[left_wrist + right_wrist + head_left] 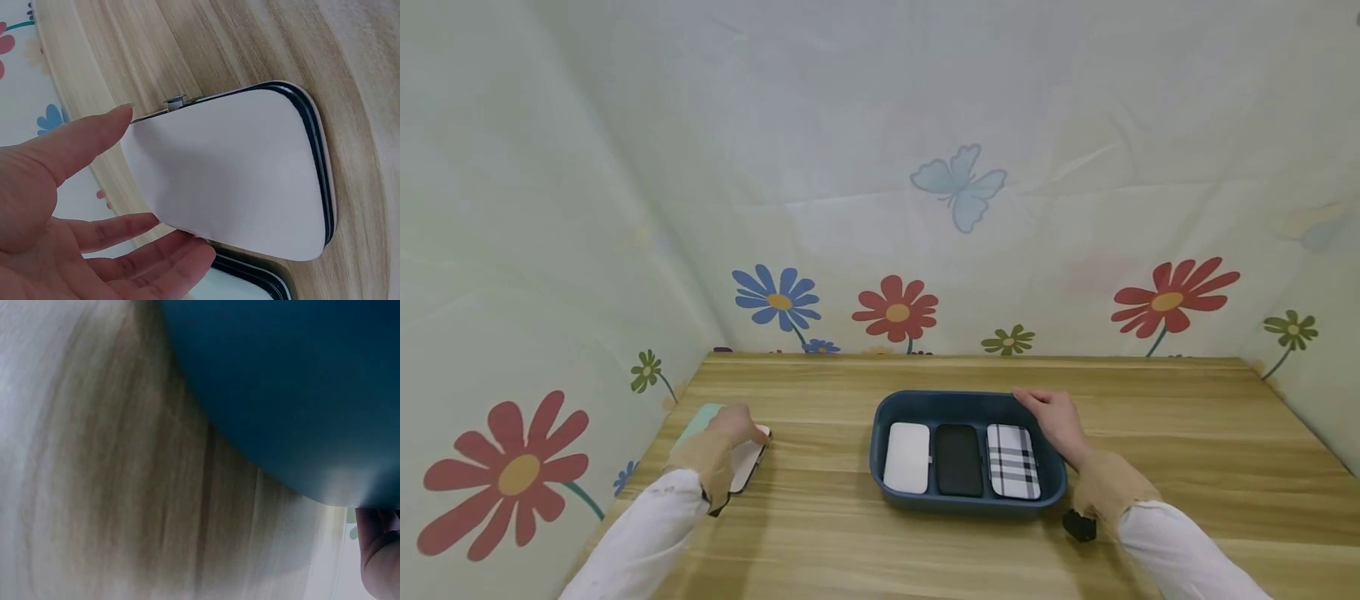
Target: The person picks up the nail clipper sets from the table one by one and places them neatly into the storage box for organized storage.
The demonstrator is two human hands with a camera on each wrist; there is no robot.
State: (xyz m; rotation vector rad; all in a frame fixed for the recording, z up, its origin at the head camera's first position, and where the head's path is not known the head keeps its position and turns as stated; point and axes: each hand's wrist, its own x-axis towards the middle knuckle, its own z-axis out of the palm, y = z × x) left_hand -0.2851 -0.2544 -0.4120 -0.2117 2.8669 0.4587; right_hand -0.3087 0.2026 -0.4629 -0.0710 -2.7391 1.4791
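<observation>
At the left of the table, my left hand [730, 423] [44, 200] holds a pale pink case [745, 462] [231, 175] with a small metal clasp, thumb on one long edge and fingertips on the other. A mint green case [698, 420] [228, 289] lies beside it, partly hidden by the hand. My right hand [1060, 425] [381, 562] grips the back right rim of a dark blue box [958, 505] [294, 381]. Inside the box, side by side, are a white case [907, 458], a black case [958, 460] and a plaid case [1013, 462].
The wooden table [820, 533] extends between the left cases and the box, and to the right of the box. Behind it hangs a pale cloth [850, 208] printed with flowers and a butterfly. A black strap [1079, 526] shows at the right wrist.
</observation>
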